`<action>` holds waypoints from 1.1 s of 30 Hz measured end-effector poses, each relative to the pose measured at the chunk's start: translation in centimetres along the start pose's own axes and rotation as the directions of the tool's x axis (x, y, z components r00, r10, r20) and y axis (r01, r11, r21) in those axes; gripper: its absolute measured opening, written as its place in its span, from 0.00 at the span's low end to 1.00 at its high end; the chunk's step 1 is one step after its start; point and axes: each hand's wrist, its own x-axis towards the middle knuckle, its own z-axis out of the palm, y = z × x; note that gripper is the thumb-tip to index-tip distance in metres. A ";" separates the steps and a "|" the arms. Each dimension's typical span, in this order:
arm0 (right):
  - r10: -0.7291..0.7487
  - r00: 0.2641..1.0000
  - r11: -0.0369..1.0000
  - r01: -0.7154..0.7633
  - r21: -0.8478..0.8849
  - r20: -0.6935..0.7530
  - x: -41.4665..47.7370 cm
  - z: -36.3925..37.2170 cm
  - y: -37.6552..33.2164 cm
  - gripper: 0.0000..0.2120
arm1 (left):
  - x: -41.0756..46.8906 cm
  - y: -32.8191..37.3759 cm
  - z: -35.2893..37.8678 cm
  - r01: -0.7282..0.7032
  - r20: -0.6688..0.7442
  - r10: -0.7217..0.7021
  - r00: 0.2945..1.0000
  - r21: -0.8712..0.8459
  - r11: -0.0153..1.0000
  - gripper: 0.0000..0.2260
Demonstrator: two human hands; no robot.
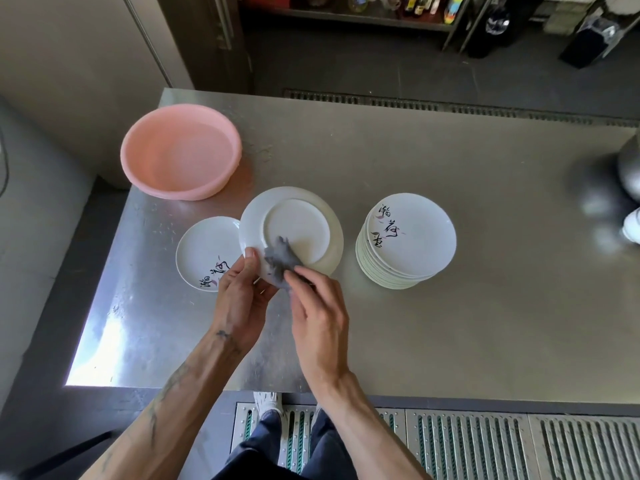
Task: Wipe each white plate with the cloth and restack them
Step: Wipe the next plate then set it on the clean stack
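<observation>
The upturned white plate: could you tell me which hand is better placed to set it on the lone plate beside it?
Left, probably. The left hand grips the upturned white plate at its rim, right beside the lone decorated plate; the right hand holds the grey cloth.

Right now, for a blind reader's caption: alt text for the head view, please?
The left hand grips an upside-down white plate while the right hand holds a grey cloth against its underside. A plate stack stands right, a pink basin left.
</observation>
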 end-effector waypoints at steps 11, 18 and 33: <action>0.009 0.999 1.000 -0.008 -0.024 0.044 0.4 -1.1 0.7 0.15 | -0.3 -0.1 -0.6 -0.009 -0.024 0.008 1.000 -0.029 1.000 0.16; 0.150 0.989 0.987 -0.151 -0.046 -0.013 4.0 -2.5 2.2 0.14 | -0.5 0.0 -0.7 -0.014 -0.041 0.014 0.999 -0.011 1.000 0.16; 0.304 0.951 0.951 -0.306 0.039 0.056 6.5 -4.1 3.4 0.15 | -0.7 -0.1 -1.2 0.004 0.004 -0.004 1.000 0.021 1.000 0.19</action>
